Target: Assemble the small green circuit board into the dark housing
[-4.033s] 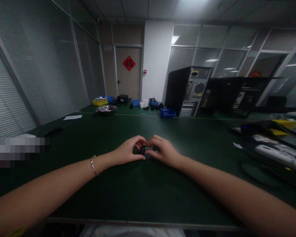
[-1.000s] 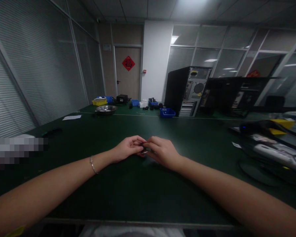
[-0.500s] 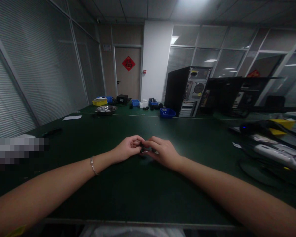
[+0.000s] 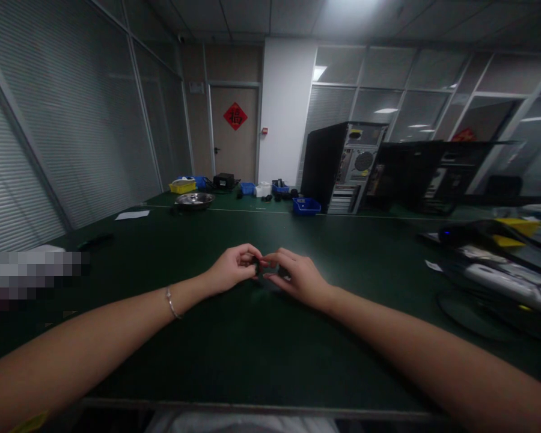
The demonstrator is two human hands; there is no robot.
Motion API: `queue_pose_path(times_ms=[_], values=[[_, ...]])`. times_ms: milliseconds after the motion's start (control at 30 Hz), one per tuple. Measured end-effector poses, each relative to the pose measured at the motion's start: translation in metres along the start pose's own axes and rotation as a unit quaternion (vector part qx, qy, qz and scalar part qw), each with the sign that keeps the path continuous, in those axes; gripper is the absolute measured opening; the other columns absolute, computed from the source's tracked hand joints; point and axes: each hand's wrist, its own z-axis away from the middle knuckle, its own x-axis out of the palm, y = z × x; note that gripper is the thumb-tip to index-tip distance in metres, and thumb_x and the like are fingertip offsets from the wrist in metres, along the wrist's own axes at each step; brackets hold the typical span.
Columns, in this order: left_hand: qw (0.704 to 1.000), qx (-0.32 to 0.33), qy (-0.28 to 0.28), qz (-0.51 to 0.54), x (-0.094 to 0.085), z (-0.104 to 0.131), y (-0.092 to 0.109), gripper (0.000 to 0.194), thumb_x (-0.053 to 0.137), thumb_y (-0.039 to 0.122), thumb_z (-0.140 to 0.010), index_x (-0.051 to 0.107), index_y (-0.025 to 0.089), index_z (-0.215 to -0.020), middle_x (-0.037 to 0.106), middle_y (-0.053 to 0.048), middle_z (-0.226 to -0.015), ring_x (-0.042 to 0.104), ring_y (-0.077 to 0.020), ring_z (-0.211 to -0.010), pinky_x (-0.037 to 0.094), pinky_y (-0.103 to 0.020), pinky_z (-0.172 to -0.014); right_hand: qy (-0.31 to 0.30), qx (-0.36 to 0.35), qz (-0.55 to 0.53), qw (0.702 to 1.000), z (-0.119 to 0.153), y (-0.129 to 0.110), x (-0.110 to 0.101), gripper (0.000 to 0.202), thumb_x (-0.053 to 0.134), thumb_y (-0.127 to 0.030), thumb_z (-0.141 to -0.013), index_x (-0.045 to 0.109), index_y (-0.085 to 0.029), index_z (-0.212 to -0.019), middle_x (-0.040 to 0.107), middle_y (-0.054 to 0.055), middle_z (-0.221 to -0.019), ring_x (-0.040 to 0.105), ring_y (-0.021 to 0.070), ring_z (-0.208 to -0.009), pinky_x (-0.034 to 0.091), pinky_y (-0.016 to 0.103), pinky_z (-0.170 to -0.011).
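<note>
Both forearms reach in from the lower corners and slant inward over the green bench [image 4: 261,349], so that the left hand [image 4: 234,267] and the right hand [image 4: 304,279] nearly meet in front of the body. The left wrist, ringed by a bracelet [image 4: 172,304], is fairly straight; its fingers curl inward with the thumb below them, and this grip is narrow, pinching a small dark part [image 4: 256,266]. That part sits between the two hands, at the left fingertips, its shape too blurred to make out. The right hand arches over, knuckles up, index finger reaching to the part and thumb stretched out lower, with a gap between the two tips; whether this grip holds anything further back under the fingers, I cannot tell. Farther off on the bench stand a metal bowl [image 4: 195,201] and a blue tray [image 4: 306,210].
</note>
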Motion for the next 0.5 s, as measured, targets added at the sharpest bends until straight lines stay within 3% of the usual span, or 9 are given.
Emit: queue_pose_path(times_ms=[267,500], values=[[1.000,-0.017,-0.004,0.013,0.000,-0.002,-0.004,0.026,0.061,0.010,-0.075,0.055,0.013,-0.099,0.066,-0.007,-0.093,0.065,-0.0206,-0.089,0.054,-0.037,-0.078,0.051,0.069,-0.118,0.989,-0.002,0.008,0.006,0.022,0.061,-0.033,-0.086,0.061,-0.019,-0.103,0.061,0.004,-0.088,0.057,0.0147,-0.075,0.043,0.025,-0.064],[0.997,-0.018,-0.009,0.068,-0.004,-0.003,-0.012,0.029,0.063,0.010,-0.075,0.054,0.014,-0.103,0.065,-0.008,-0.102,0.064,-0.0201,-0.095,0.052,-0.038,-0.085,0.084,0.154,-0.296,0.939,-0.006,0.014,0.009,0.025,0.062,-0.040,-0.084,0.063,-0.017,-0.092,0.058,0.001,-0.078,0.054,0.0123,-0.066,0.041,0.023,-0.057]])
